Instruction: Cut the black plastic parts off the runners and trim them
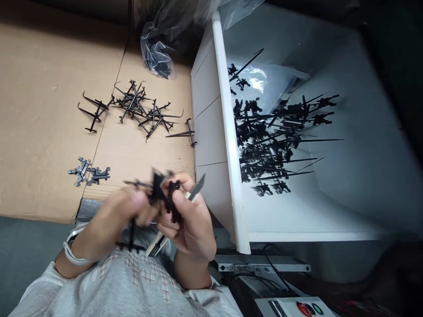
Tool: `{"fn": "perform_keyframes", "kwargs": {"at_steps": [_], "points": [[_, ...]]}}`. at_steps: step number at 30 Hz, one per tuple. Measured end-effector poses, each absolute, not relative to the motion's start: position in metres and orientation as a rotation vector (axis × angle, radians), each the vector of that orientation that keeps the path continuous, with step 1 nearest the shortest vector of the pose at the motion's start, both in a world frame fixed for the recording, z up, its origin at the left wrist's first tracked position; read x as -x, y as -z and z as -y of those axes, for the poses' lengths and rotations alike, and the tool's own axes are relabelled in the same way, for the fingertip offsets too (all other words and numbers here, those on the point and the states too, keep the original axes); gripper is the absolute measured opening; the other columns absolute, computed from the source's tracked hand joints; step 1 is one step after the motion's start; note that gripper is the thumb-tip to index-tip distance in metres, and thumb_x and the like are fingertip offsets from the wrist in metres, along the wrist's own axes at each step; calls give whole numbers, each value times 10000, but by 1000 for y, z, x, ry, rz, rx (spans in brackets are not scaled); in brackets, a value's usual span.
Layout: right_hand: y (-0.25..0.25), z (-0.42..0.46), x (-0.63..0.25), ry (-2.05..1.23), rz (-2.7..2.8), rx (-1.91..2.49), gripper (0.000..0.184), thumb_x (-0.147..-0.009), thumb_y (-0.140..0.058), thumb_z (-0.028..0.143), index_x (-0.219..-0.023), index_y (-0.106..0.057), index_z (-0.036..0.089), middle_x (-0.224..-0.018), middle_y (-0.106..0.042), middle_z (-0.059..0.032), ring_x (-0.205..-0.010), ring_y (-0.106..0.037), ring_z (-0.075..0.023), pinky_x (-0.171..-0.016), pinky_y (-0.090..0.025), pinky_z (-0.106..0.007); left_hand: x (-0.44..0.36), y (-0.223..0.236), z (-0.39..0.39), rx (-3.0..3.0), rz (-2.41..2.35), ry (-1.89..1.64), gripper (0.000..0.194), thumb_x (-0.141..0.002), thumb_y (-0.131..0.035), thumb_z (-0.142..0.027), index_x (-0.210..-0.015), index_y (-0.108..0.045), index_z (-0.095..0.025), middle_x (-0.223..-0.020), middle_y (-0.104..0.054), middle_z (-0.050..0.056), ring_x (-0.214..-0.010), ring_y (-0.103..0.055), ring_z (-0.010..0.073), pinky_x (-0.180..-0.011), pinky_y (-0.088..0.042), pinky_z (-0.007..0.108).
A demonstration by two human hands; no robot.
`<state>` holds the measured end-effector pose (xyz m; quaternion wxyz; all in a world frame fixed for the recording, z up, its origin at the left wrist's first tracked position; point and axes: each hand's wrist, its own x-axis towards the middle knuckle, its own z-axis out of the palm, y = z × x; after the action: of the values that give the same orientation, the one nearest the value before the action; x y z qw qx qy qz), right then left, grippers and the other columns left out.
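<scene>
My left hand, smeared by motion, grips a thin black plastic bar-shaped part whose crossbar hangs below the fingers. Beside it, nearly touching, my right hand pinches a chunky black plastic part between thumb and fingers. A utility knife also lies through the right hand, its blade pointing up and right and its handle coming out below the palm. A blurred dark piece sits between both hands; which hand holds it I cannot tell.
Several thin black hooked parts lie piled on the cardboard-covered table. Small black brackets lie near its front edge. A clear bag stands behind. The white bin at right holds many black assemblies. Below are control buttons.
</scene>
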<state>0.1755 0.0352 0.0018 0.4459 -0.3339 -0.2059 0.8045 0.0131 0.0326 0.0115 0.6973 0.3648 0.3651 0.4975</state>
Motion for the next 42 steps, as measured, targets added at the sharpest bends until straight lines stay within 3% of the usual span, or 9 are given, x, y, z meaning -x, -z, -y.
{"fn": "perform_keyframes", "kwargs": {"at_steps": [9, 12, 21, 27, 30, 33, 37, 39, 42], "points": [[-3, -38, -177, -1983, 649, 933, 490, -767, -966, 541, -925, -604, 251, -559, -493, 120, -397, -291, -39, -357, -227, -167, -5, -9, -36, -1271, -761, -778, 627, -1123, -404, -623, -667, -505, -205, -663, -459, -22, -671, -475, 152, -668, -389, 304], [-1, -38, -176, -1992, 658, 897, 455, -808, -936, 537, -926, -603, 250, -578, -499, 121, -386, -267, -26, -365, -227, -169, -7, -7, -36, -1189, -829, -801, 583, -1078, -503, -667, -729, -552, -203, -722, -515, -16, -701, -495, 149, -637, -364, 290], [-6, -36, -178, -2034, 655, 842, 438, -817, -936, 545, -896, -606, 269, -642, -521, 90, -387, -223, -21, -357, -197, -187, -27, -2, -38, -573, -704, -824, 632, -887, -777, -698, -578, -535, -203, -475, -274, -76, -462, -218, 99, -494, -178, 302], [-2, -39, -189, -1979, 672, 861, 456, -820, -929, 550, -891, -579, 265, -661, -529, 99, -383, -205, -6, -336, -193, -165, -18, -1, -40, -568, -482, -775, 757, -1041, -554, -652, -469, -267, -246, -361, -205, -36, -454, -241, 141, -575, -361, 342], [2, -40, -193, -2003, 677, 910, 476, -804, -935, 551, -900, -571, 259, -659, -543, 99, -400, -208, -6, -347, -192, -156, 6, -11, -36, -888, -681, -877, 659, -1062, -558, -605, -522, -461, -241, -427, -409, -7, -495, -409, 166, -548, -404, 321], [6, -43, -195, -2060, 679, 946, 467, -814, -920, 547, -938, -579, 254, -661, -559, 92, -417, -224, -8, -369, -184, -150, 40, -25, -48, -1411, -1139, -1046, 365, -1061, -655, -459, -798, -730, -216, -702, -663, -6, -657, -579, 133, -595, -446, 217], [13, -50, -195, -2067, 677, 973, 457, -820, -915, 529, -978, -584, 256, -680, -580, 92, -428, -201, -2, -395, -173, -146, 84, -32, -104, -1987, -1791, -802, 218, -1003, -714, -275, -847, -738, -125, -787, -610, -75, -730, -476, 57, -791, -387, 119], [17, -55, -192, -2069, 690, 972, 463, -813, -923, 523, -989, -587, 256, -682, -585, 93, -428, -199, -1, -400, -171, -146, 97, -32, -137, -2074, -1882, -508, 192, -986, -705, -262, -894, -733, -95, -835, -517, -74, -874, -552, 97, -1093, -435, 272], [24, -61, -189, -2057, 707, 985, 482, -799, -938, 515, -1006, -591, 254, -677, -572, 100, -432, -210, -5, -402, -154, -144, 93, -30, -166, -2124, -1849, -468, 347, -1056, -460, -273, -1211, -686, -61, -1048, -468, -28, -1439, -509, 341, -1300, -256, 592]]}}
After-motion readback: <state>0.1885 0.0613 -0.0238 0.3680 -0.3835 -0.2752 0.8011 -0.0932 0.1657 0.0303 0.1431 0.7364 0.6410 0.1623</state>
